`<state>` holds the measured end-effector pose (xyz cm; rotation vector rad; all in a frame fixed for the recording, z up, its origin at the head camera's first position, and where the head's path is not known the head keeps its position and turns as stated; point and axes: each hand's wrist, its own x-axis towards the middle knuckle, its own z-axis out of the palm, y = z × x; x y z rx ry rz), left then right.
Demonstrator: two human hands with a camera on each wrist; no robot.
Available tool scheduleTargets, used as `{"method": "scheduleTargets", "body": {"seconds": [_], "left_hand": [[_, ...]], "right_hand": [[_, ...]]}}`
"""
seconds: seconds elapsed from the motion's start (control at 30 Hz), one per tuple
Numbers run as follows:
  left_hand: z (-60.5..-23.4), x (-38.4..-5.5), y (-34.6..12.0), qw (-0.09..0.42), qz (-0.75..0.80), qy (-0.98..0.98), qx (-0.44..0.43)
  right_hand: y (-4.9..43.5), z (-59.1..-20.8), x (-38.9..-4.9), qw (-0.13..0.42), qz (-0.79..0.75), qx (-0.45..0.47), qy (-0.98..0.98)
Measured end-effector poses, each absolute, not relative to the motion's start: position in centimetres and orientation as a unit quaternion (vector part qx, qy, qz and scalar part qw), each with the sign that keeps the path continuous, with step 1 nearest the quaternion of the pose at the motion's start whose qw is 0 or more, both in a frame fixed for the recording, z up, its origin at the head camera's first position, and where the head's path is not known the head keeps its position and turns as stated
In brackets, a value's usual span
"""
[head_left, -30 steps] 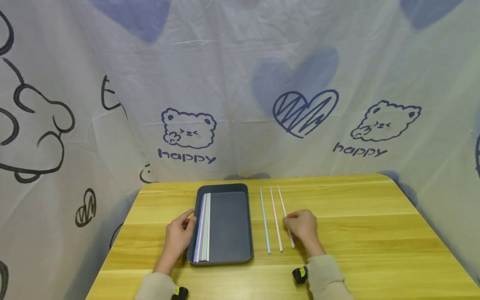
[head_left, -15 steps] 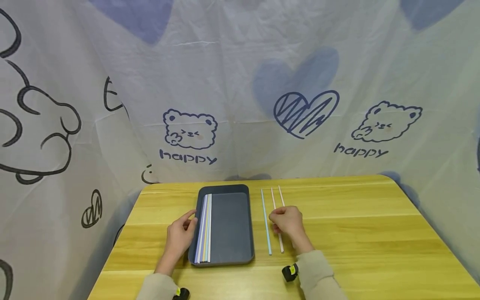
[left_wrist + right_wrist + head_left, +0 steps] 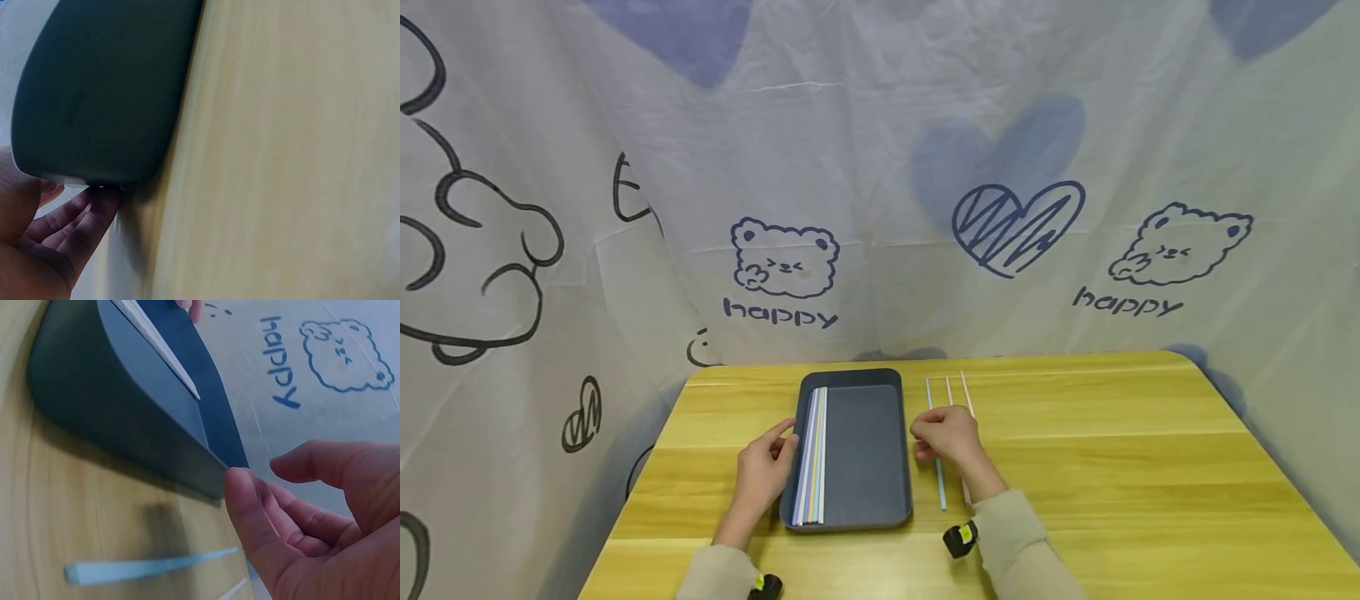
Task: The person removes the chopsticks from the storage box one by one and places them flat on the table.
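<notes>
My left hand (image 3: pixel 762 473) rests at the left side of a dark grey tray (image 3: pixel 867 458), its fingertips touching the outer wall in the left wrist view. Along the tray's left side lie several thin sticks (image 3: pixel 809 467) in purple, white, yellow and pale blue. My right hand (image 3: pixel 953 437) hovers over a light blue stick (image 3: pixel 942 492) on the table, just right of the tray. Thumb and forefinger stand apart with nothing between them in the right wrist view. Two pale pink sticks lie partly hidden behind this hand: a nearer one (image 3: pixel 949 390) and a farther one (image 3: pixel 967 392).
The wood-grain table (image 3: pixel 1112 467) extends to the right of the sticks. A patterned cloth (image 3: pixel 880 192) hangs behind its far edge and along both sides. The tray's raised rim (image 3: pixel 907 483) stands between the loose sticks and those inside.
My right hand has moved left from the rightmost pink stick, past the middle one, to over the light blue stick. My left hand stays at the tray. The sticks lie as before.
</notes>
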<state>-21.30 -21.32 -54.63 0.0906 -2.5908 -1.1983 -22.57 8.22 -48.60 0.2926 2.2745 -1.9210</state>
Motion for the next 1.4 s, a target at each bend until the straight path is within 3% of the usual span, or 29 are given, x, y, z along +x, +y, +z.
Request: {"method": "scheduleTargets", "body": {"seconds": [0.6, 1.4], "left_hand": [[-54.9, -21.5, -21.3, 0.139, -0.420, -0.896, 0.031], [-55.0, -21.3, -21.5, 0.152, -0.426, -0.891, 0.030]], "right_hand": [[3.7, -49.0, -22.7, 0.084, -0.590, 0.020, 0.802], [-2.0, -51.3, -21.6, 0.110, -0.570, 0.000, 0.814]]}}
